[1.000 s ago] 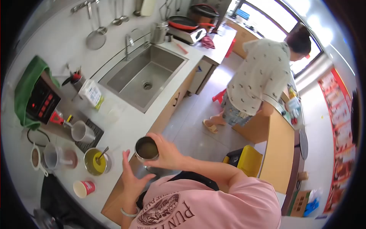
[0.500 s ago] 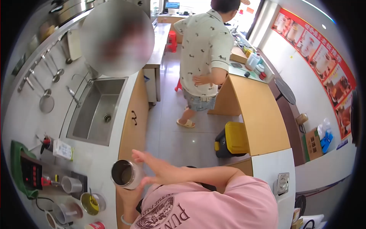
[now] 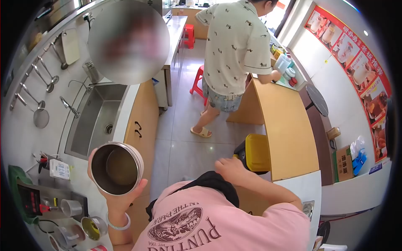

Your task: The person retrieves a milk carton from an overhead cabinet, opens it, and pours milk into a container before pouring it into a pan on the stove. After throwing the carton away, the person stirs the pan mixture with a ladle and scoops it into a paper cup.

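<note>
Steel lines the cup (image 3: 117, 167) that I hold up in my left hand (image 3: 119, 201). My fingers there are clamped around its side, with the thumb on the right and other fingers on the left. The cup is in the near left part of the scene, nearer to me than the sink (image 3: 96, 108).

I think the step in hand is just holding the cup with one hand and looking into it. The next move, I'd guess, calls for a firm grip and a level cup. There is something dull and yellow-brown at the bottom, but I can't tell if it is wet or just the cup's floor.

The mouth of the cup points up, towards my head. Its long axis runs from that wide round rim down to the bottom, so it looks close to upright. I can't tell if it leans a little.

My right hand (image 3: 232, 169) is over by the black cloth (image 3: 229, 190) at my chest. Those fingers are bent, and I can't tell if they pinch anything.

On the near left surface (image 3: 86, 180), a bowl (image 3: 103, 226) has yellow stuff in it.
</note>
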